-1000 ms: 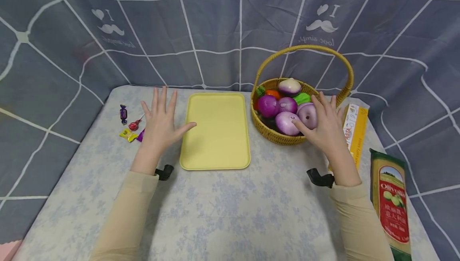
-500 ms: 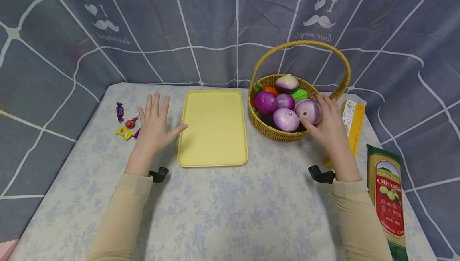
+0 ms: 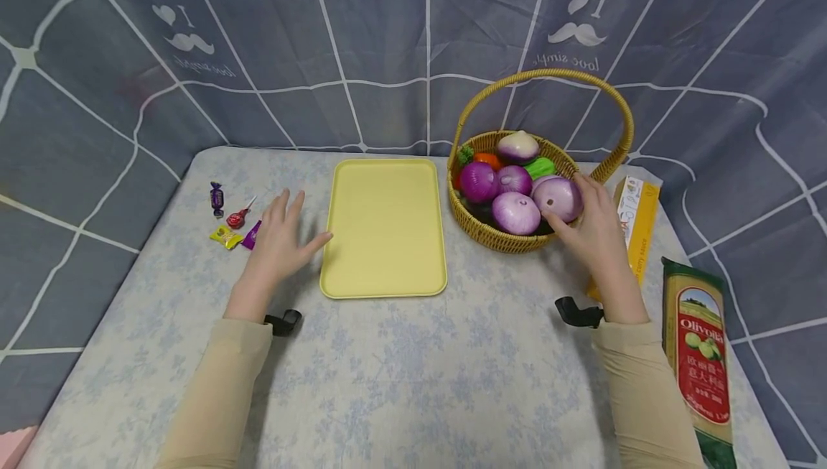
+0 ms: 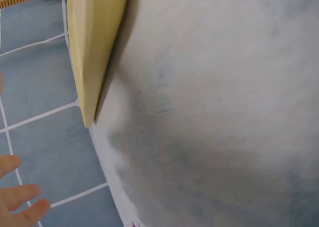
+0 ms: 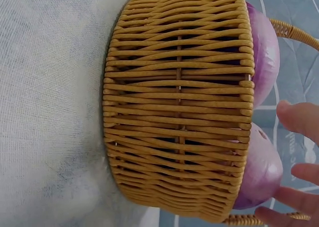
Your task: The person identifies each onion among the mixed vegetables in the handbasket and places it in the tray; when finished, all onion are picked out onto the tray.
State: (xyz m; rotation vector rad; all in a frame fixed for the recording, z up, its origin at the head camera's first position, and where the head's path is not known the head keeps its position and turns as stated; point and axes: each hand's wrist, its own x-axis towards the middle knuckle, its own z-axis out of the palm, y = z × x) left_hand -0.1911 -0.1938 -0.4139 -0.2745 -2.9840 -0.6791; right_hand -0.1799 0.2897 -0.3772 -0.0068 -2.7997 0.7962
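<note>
Right hand (image 3: 593,232) reaches over the right front of a wicker basket (image 3: 500,242), its fingers bent softly around the far side of a pale purple onion (image 3: 559,200). The right-wrist view shows the thumb standing clear of the onion, so the grasp is not closed; the fingertips lie at the onion's edge, though firm contact is hard to confirm. That onion sits inside the basket at the rim, next to a second pale onion (image 3: 516,213).

A slip seems the likeliest trouble: the skin looks smooth and glossy, the shape is round, and a thumb that meets it too high could roll it back among its neighbours. Pulled sideways, it might nudge the second onion or drag on the rim. The tall handle (image 3: 549,74) rises just beside the fingers and could catch the knuckles on a careless lift.

The basket is woven from tan, cord-like strands with narrow gaps. Left hand (image 3: 274,239) hovers, holding nothing, fingers relaxed and thumb out, beside a flat yellow tray (image 3: 388,228) with rounded corners. Both tray and basket rest on a pale cloth (image 3: 413,383) with a faint blue floral print.
</note>
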